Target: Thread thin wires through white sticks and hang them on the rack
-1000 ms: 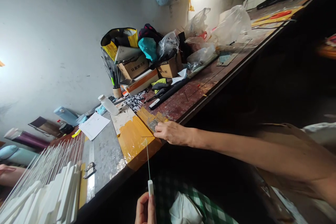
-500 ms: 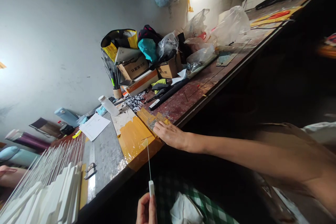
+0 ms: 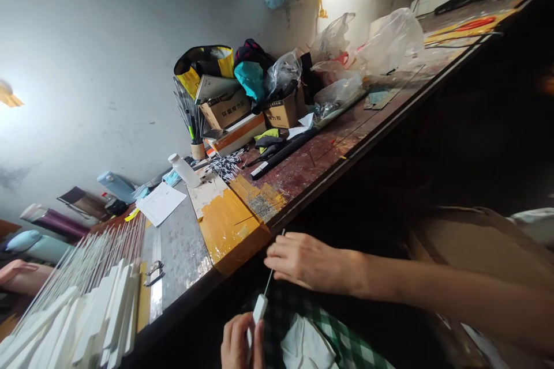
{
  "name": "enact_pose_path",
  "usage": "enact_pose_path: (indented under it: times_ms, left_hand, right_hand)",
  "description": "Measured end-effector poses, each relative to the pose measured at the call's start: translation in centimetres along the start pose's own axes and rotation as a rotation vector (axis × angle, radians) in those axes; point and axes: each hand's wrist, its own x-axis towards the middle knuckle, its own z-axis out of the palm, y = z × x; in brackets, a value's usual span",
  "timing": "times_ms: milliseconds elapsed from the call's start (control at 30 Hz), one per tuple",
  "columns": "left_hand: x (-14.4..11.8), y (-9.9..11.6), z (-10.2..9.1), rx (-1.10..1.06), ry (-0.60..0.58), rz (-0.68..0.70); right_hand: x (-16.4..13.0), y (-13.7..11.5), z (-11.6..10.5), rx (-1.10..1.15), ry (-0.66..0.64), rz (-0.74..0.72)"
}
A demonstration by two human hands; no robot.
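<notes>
My left hand (image 3: 239,343) at the bottom edge grips a small white block (image 3: 259,307) from which a thin white rod (image 3: 269,280) sticks up. My right hand (image 3: 303,259) hangs just below the bench's front edge, its fingers pinching the upper part of that rod. Just above the hands lies a yellow-taped patch (image 3: 227,225) of the bench with a worn grey spot (image 3: 262,203).
Rows of white blocks with thin rods (image 3: 82,305) fill the lower left, beside a steel ruler (image 3: 153,277) and metal plate (image 3: 182,242). Cardboard boxes (image 3: 227,109), plastic bags (image 3: 389,40), a white bottle (image 3: 185,170) and black-and-white sticks (image 3: 225,166) crowd the back. A green checked cloth (image 3: 329,340) lies in my lap.
My right hand has left the grey spot on the bench and come down to the rod. The rod now tilts right, off the yellow tape.
</notes>
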Motion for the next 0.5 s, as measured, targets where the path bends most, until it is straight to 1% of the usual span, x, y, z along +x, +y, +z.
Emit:
enact_pose_path:
  times_ms: [67,100,167,200,233,267,300,367,400,433,467,500]
  left_hand:
    - [0.1,1.3,0.1,0.125,0.047,0.108]
    - [0.1,2.0,0.2,0.166,0.08,0.152]
    - [-0.2,3.4,0.5,0.143,0.141,0.215]
    - [-0.4,4.0,0.6,0.083,0.148,0.211]
    - [-0.5,4.5,0.8,0.008,0.138,0.162]
    - [-0.5,4.9,1.0,-0.089,0.104,0.068]
    - [-0.4,5.2,1.2,-0.202,0.047,-0.067]
    - [0.3,5.5,1.8,-0.451,-0.079,-0.39]
    - [0.8,5.5,2.1,-0.565,-0.123,-0.535]
    - [1.3,5.6,2.5,-0.663,-0.154,-0.649]
    - [1.7,5.7,2.8,-0.739,-0.176,-0.721]
    - [2.1,5.7,3.2,-0.795,-0.191,-0.759]
  right_hand:
    - [-1.6,-0.5,0.8,0.054,-0.127,0.073]
    - [-2.4,-0.5,1.1,0.103,-0.162,0.125]
    - [-4.0,-0.3,1.5,0.248,-0.167,0.252]
    - [-4.7,-0.3,1.6,0.336,-0.147,0.322]
    - [-5.4,-0.5,1.6,0.429,-0.126,0.388]
    - [-6.1,-0.8,1.7,0.517,-0.11,0.449]
    - [-6.6,-1.4,1.8,0.597,-0.107,0.499]
    - [-7.5,-2.9,2.3,0.708,-0.127,0.571]
    - [-7.8,-3.8,2.6,0.74,-0.142,0.594]
    - [-8.1,-4.7,3.0,0.764,-0.151,0.615]
    - [-8.3,-5.5,3.4,0.782,-0.148,0.642]
    - [-8.4,-6.2,3.8,0.798,-0.137,0.676]
